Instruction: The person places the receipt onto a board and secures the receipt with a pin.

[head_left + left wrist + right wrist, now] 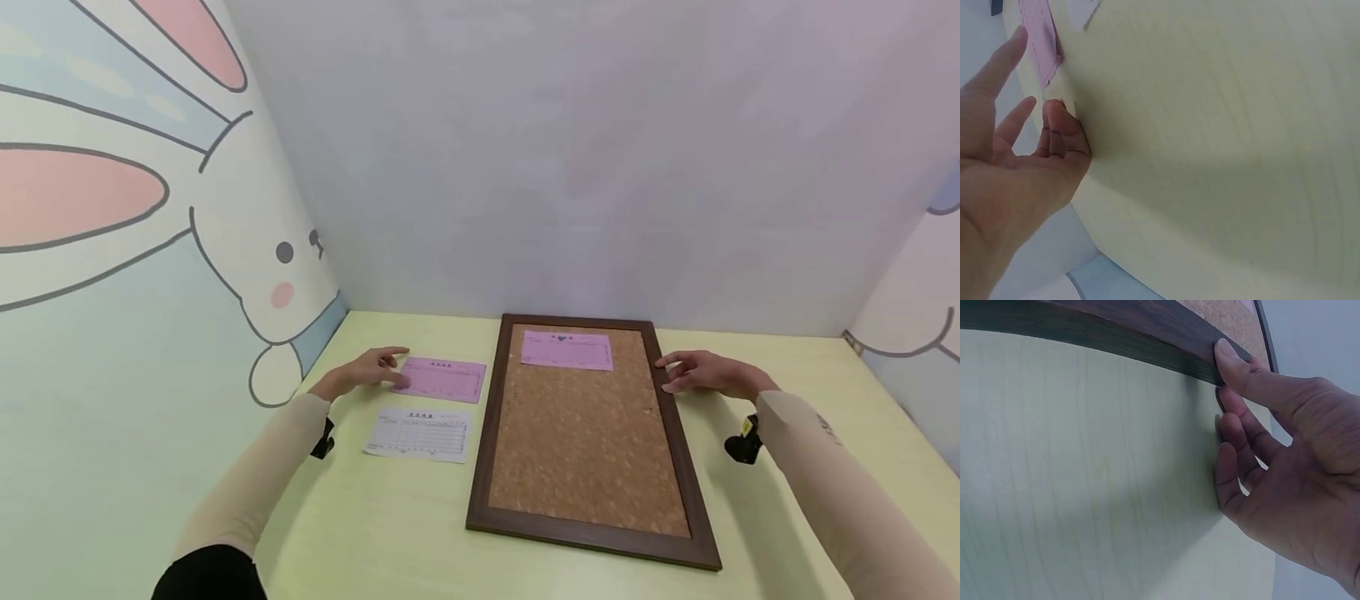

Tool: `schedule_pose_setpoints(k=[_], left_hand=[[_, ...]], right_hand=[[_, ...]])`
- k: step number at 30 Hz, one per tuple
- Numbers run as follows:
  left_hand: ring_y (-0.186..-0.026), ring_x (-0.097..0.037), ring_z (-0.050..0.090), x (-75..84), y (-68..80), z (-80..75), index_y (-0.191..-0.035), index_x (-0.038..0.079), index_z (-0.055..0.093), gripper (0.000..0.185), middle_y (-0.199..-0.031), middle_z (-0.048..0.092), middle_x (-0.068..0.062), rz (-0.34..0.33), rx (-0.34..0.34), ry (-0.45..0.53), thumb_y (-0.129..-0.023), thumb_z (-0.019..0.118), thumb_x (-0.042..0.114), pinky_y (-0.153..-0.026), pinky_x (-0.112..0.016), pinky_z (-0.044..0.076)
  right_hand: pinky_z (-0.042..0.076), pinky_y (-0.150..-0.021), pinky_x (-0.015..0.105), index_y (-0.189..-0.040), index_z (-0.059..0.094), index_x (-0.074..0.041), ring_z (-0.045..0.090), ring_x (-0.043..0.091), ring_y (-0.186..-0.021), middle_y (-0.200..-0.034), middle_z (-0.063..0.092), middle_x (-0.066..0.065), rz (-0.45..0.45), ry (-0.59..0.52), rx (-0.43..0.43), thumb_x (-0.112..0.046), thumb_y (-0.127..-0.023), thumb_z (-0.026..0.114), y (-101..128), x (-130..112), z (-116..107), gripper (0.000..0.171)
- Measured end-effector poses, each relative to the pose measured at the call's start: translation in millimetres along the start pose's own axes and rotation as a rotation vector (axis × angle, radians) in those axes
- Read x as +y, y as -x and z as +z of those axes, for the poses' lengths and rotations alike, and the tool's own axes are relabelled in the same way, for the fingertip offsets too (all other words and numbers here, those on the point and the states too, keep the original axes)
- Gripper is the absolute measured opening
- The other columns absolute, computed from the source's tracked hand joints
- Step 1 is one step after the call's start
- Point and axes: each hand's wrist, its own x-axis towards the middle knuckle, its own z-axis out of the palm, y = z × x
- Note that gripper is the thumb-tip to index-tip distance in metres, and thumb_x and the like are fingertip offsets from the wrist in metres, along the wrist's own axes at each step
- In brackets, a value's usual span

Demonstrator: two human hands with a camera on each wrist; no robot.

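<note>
In the head view, a cork board [588, 442] with a dark brown frame lies on the pale table. A pink printed slip [567, 350] sits near its top, with a small dark pin-like spot on it. My right hand [708, 373] touches the frame's right edge; in the right wrist view the thumb [1227, 355] rests against the wood and the other fingers bend beside it. Left of the board lies another pink slip [440, 381]. My left hand [365, 369] is at its left end, thumb over the paper, other fingers loosely bent. Whether the thumb presses it, I cannot tell.
A white printed slip [420, 434] lies on the table [375, 533] just in front of the loose pink one. A plain pale wall [562, 167] rises behind the table. On the left, a wall with a cartoon rabbit [255, 283] borders it.
</note>
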Motion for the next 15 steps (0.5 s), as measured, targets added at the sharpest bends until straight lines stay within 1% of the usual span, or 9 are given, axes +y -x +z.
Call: schedule_pose_setpoints(k=[3, 5, 8, 10, 12, 15], left_hand=[[-0.102, -0.023, 0.042, -0.9, -3.5, 0.2, -0.159, 0.006, 0.034, 0.084, -0.121, 0.045, -0.014, -0.010, -0.024, -0.013, -0.091, 0.078, 0.025, -0.079, -0.030, 0.037], [-0.103, -0.025, 0.042, -1.1, -5.3, -0.8, -0.158, 0.007, 0.035, 0.083, -0.121, 0.044, -0.014, -0.016, -0.024, -0.023, -0.090, 0.079, 0.024, -0.080, -0.031, 0.036], [-0.106, -0.026, 0.042, -2.0, -8.1, -1.8, -0.156, 0.008, 0.039, 0.080, -0.122, 0.044, -0.013, -0.017, -0.019, -0.020, -0.089, 0.079, 0.023, -0.082, -0.033, 0.036], [-0.106, -0.026, 0.041, -2.7, -9.8, -1.8, -0.154, 0.009, 0.043, 0.076, -0.122, 0.045, -0.012, -0.015, -0.018, -0.008, -0.089, 0.079, 0.021, -0.083, -0.035, 0.034], [-0.105, -0.026, 0.041, -3.4, -10.5, -1.5, -0.151, 0.008, 0.047, 0.071, -0.120, 0.046, -0.012, -0.010, -0.018, 0.002, -0.088, 0.079, 0.019, -0.083, -0.036, 0.033], [-0.102, -0.025, 0.040, -3.5, -11.2, -1.0, -0.145, 0.007, 0.053, 0.063, -0.117, 0.046, -0.012, 0.002, -0.001, 0.010, -0.088, 0.079, 0.015, -0.082, -0.037, 0.032]], right_hand=[[0.047, -0.092, 0.027, -0.147, 0.037, 0.010, 0.055, 0.012, -0.106, -0.125, 0.055, 0.017, 0.021, -0.029, -0.015, -0.017, -0.098, 0.068, -0.9, -0.2, 0.1, 0.064], [0.047, -0.091, 0.025, -0.147, 0.037, 0.009, 0.055, 0.011, -0.102, -0.118, 0.057, 0.010, 0.050, -0.050, -0.020, -0.016, -0.097, 0.070, -1.8, -2.3, 0.3, 0.065], [0.046, -0.085, 0.027, -0.147, 0.036, 0.010, 0.053, 0.012, -0.095, -0.108, 0.056, 0.004, 0.091, -0.061, -0.019, -0.015, -0.096, 0.071, -2.9, -7.3, -0.4, 0.067], [0.045, -0.082, 0.029, -0.147, 0.036, 0.009, 0.052, 0.012, -0.090, -0.104, 0.056, 0.001, 0.124, -0.061, -0.007, -0.015, -0.095, 0.072, -3.3, -10.7, -1.4, 0.067], [0.044, -0.080, 0.031, -0.148, 0.035, 0.009, 0.051, 0.013, -0.090, -0.103, 0.055, 0.001, 0.147, -0.061, -0.004, -0.015, -0.095, 0.072, -3.9, -13.0, -1.9, 0.068], [0.042, -0.083, 0.033, -0.149, 0.035, 0.008, 0.050, 0.015, -0.093, -0.108, 0.056, 0.004, 0.164, -0.056, 0.003, -0.016, -0.096, 0.072, -2.9, -16.5, -1.9, 0.069]])
